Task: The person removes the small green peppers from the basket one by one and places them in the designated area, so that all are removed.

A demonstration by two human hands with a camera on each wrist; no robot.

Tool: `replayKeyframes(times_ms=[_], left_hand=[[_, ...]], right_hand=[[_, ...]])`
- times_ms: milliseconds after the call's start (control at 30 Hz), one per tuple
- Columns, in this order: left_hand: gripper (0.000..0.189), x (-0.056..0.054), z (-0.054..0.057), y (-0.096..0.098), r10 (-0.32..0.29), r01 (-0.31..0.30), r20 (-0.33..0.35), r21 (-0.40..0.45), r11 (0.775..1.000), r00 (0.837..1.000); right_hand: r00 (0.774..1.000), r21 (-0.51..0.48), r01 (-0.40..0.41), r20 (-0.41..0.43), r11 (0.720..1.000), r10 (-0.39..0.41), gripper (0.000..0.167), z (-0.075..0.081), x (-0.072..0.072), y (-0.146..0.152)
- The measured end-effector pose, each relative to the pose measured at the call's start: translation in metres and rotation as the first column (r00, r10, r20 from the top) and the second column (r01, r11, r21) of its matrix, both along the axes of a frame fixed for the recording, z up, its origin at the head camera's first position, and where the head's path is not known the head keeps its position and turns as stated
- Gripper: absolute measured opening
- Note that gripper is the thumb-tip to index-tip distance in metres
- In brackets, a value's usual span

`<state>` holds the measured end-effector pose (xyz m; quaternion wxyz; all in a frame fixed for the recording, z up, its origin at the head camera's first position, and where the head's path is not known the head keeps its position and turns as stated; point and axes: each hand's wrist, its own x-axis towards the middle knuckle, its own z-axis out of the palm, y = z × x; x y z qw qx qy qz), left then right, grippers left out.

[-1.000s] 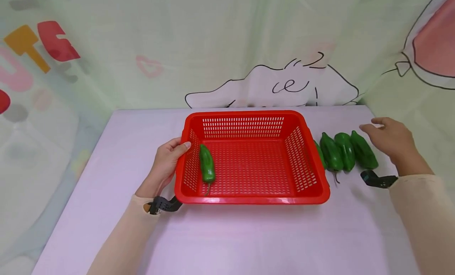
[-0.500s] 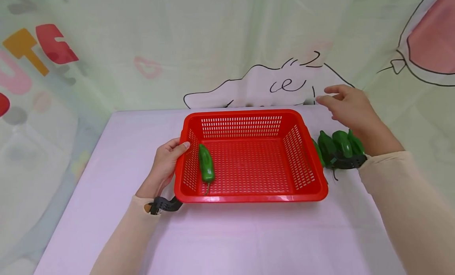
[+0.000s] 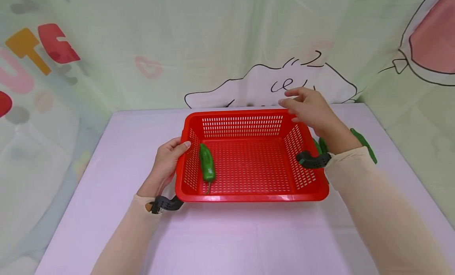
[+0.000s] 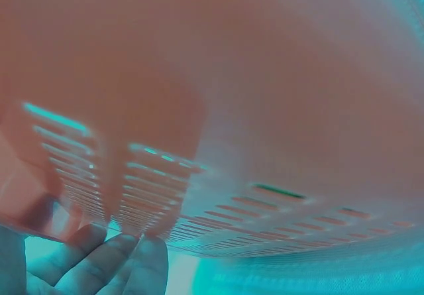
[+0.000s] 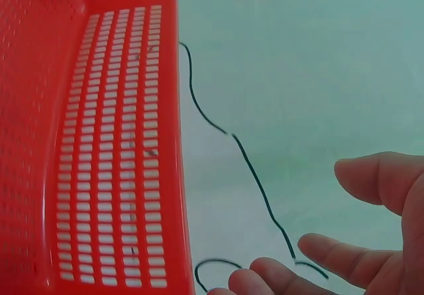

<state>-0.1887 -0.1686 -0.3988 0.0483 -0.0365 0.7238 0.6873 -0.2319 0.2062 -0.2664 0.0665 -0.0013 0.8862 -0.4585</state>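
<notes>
A red plastic basket (image 3: pixel 249 198) with slotted walls stands on the table. Inside it, along the left wall, lies one long green pepper (image 3: pixel 207 164). My left hand (image 3: pixel 167 160) grips the basket's left rim, thumb over the top and fingers behind the wall; those fingers (image 4: pixel 99 262) show under the wall in the left wrist view. Over the basket's far right corner hovers my right hand (image 3: pixel 313 109), holding nothing, with thumb and fingers apart. Right of the basket, another green pepper (image 3: pixel 364 144) shows beyond my right forearm, which hides most of the others there.
A pale cloth covers the table (image 3: pixel 241 235). Behind it hangs a light green curtain (image 3: pixel 199 42) with printed drawings and letters. The basket sits close to the table's back edge.
My right hand has travelled left, from beside the peppers on the right to above the basket's far right corner. The left hand, the basket and the pepper inside keep their places.
</notes>
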Motion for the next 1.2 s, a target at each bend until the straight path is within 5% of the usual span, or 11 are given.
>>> replayKeyframes(times_ms=[700,1200], left_hand=[[0.049,0.000,-0.001,0.001,0.009,-0.009,0.003,0.016,1.000,1.000],[0.049,-0.001,-0.001,0.000,0.004,-0.004,-0.001,0.033,0.999,1.000]], right_hand=[[0.983,-0.050,-0.148,0.106,0.988,0.153,0.061,-0.034,-0.012,-0.079],[0.947,-0.041,-0.253,0.196,0.967,0.256,0.061,-0.062,-0.012,-0.123]])
